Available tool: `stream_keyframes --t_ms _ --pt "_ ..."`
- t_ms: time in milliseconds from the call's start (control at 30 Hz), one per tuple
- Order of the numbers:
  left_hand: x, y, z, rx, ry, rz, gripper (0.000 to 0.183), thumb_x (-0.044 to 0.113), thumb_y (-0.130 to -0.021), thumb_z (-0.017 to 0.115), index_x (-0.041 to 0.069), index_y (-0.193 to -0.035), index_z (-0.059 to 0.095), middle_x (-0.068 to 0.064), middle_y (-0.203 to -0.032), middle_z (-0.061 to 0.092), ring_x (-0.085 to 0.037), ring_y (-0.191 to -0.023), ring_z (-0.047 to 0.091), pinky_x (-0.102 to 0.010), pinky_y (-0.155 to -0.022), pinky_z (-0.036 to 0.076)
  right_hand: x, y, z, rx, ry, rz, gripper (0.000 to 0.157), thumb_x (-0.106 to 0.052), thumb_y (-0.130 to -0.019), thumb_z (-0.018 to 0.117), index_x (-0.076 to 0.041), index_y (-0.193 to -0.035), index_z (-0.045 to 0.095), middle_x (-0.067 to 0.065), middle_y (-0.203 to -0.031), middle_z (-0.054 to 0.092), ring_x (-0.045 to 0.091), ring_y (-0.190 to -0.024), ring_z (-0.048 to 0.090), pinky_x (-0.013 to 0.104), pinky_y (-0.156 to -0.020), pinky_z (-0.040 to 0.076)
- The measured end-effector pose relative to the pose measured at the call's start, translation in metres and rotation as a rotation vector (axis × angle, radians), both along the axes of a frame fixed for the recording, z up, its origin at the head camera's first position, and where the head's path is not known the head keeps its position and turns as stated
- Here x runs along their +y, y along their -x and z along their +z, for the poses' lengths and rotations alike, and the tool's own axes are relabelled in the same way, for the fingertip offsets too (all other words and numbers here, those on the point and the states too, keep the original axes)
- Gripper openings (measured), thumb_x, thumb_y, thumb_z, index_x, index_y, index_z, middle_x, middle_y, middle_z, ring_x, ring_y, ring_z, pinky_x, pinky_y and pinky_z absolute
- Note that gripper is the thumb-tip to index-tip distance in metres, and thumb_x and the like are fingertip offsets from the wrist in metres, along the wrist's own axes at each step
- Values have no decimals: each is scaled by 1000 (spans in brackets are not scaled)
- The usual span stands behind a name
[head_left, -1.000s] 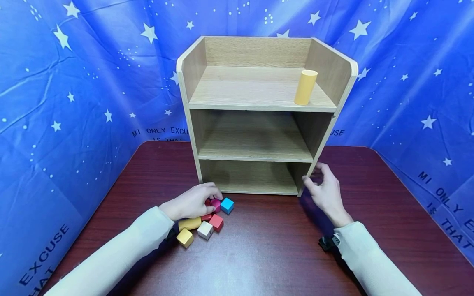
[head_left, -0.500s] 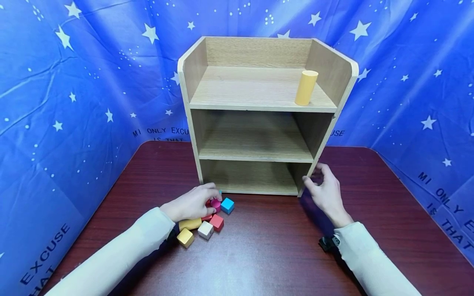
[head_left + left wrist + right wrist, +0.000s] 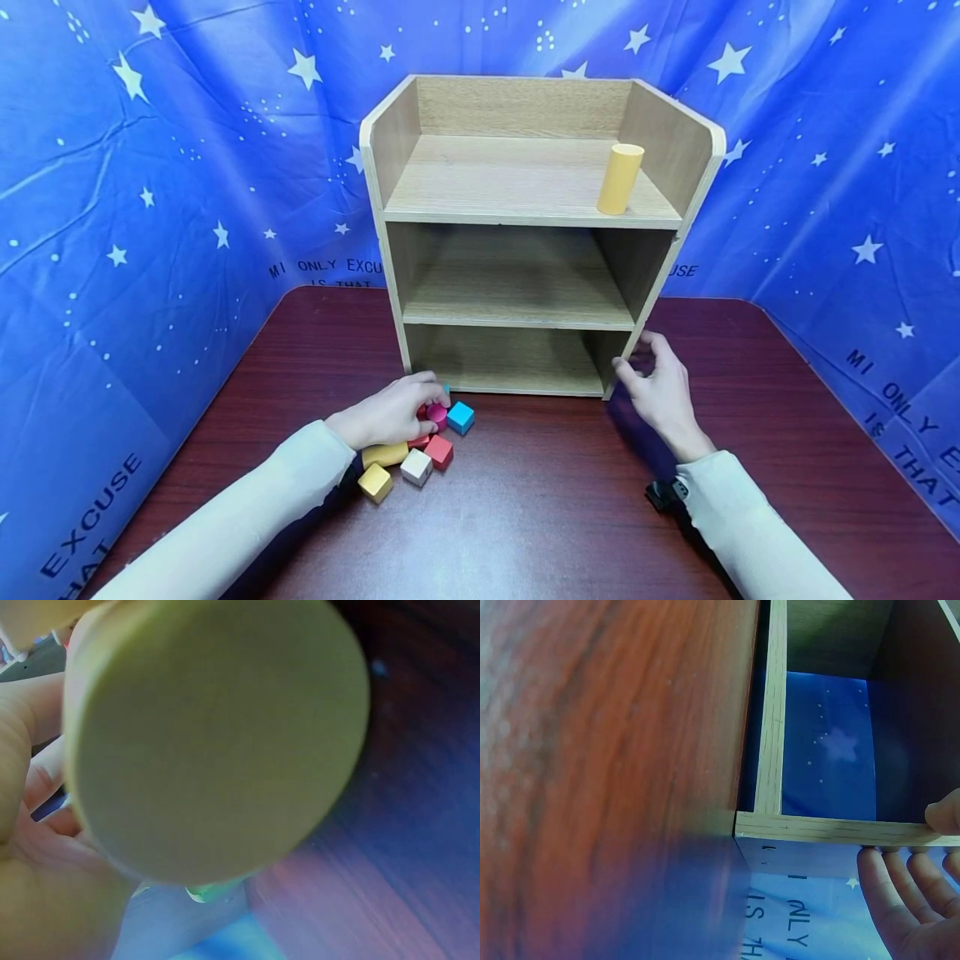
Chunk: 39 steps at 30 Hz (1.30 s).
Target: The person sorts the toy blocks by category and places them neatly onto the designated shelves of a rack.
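Observation:
My left hand (image 3: 393, 410) is at a pile of small blocks, thumb and fingers curled round a magenta cylinder (image 3: 437, 416). A blue cube (image 3: 461, 417) sits just right of the fingertips, and red (image 3: 438, 452), white (image 3: 416, 467) and gold cubes (image 3: 375, 482) lie nearer the front. A yellow cylinder (image 3: 385, 454) lies under the wrist; its round end (image 3: 225, 750) hides most of the left wrist view. My right hand (image 3: 662, 392) grips the lower right side panel of the wooden shelf (image 3: 517, 323), thumb (image 3: 945, 814) inside and fingers outside.
Upright on the shelf's top board stands another yellow cylinder (image 3: 620, 179), toward the right. The shelf is on a dark red table (image 3: 525, 500), with a blue star-printed cloth (image 3: 187, 167) behind and at both sides.
Both hands stay in nearly the same place. A bit of light blue block shows behind the left fingertips that was hidden one second ago.

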<state>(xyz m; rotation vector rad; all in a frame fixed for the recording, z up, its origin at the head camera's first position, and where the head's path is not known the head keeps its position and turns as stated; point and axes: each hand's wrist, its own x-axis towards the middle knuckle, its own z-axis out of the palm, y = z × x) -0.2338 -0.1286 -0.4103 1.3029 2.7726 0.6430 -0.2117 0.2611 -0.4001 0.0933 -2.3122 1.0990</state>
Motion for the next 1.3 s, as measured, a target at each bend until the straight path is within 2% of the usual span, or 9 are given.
stream_keyframes --t_ms 200,467,733,867,1100,1300 --pt "0 0 0 -6 -7 -5 26 10 -76 75 15 -100 67 7 -94 52 -13 -80 54 -24 -69 45 0 0 0 2 0 1 36 -9 -82 71 -5 -115 56 7 -98 65 3 -84 59 9 -67 46" --pt "1 1 0 -30 -3 5 25 10 -77 75 15 -100 68 8 -96 53 -11 -80 53 -24 -70 45 1 1 -1 5 -9 -7 37 -10 -82 71 -6 -115 56 6 -98 64 11 -85 61 10 -67 46" --pt "1 2 0 -68 -19 8 25 8 -76 75 15 -99 69 8 -96 55 -10 -80 53 -23 -71 46 1 1 -1 3 -8 -3 37 -10 -82 71 -5 -115 56 6 -98 64 -2 -83 57 10 -67 46" --pt "1 2 0 -80 -38 11 25 8 -76 75 14 -100 69 8 -97 55 -9 -80 54 -23 -70 47 0 0 0 7 -5 3 37 -9 -82 71 -5 -115 56 6 -98 64 -5 -82 56 10 -67 46" --pt "0 3 0 -107 -87 20 24 13 -77 76 14 -100 69 7 -97 56 -9 -80 54 -24 -70 48 0 0 0 7 1 3 37 -9 -82 71 -5 -116 56 6 -98 64 0 -83 58 10 -67 46" --pt "0 3 1 -104 -135 15 23 14 -77 77 13 -98 69 8 -96 57 -9 -82 54 -25 -71 48 0 0 0 6 2 3 37 -9 -82 71 -6 -116 56 6 -98 64 -3 -83 57 10 -67 46"
